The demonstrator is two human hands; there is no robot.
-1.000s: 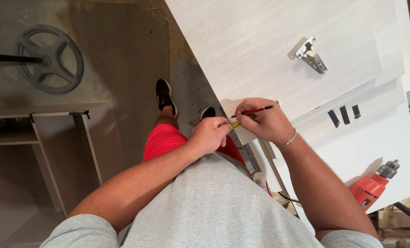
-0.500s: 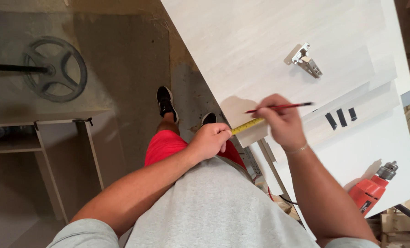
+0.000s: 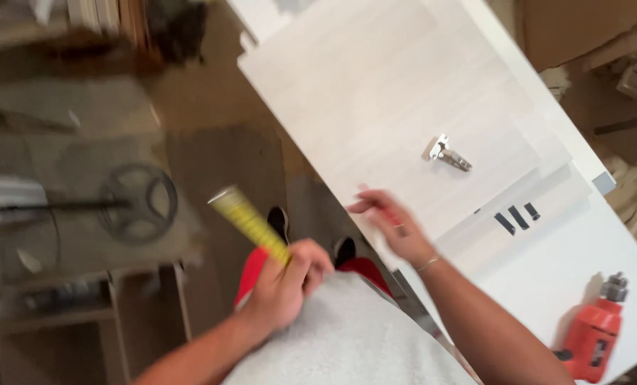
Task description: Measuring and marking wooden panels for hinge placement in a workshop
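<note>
Left hand point(image 3: 284, 289) closed on tape point(image 3: 251, 222), off the panel point(image 3: 404, 93) edge | right hand point(image 3: 393, 228) blurred, seems to pinch a pencil point(image 3: 397, 224), at panel's near edge | hinge point(image 3: 448, 153) mid-panel | risk, I'd say: loose tape whipping my fingers.

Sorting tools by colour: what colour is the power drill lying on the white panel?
Red-orange plastic power drill with a grey metal chuck, seen in the head view.

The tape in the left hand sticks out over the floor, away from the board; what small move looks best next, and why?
Probably swing the left hand back so the yellow tape lies on the pale board. The tape now points away from it, while the right hand, holding what looks like a pencil, blurred, hovers over the board's near edge, short of the hinge.
</note>
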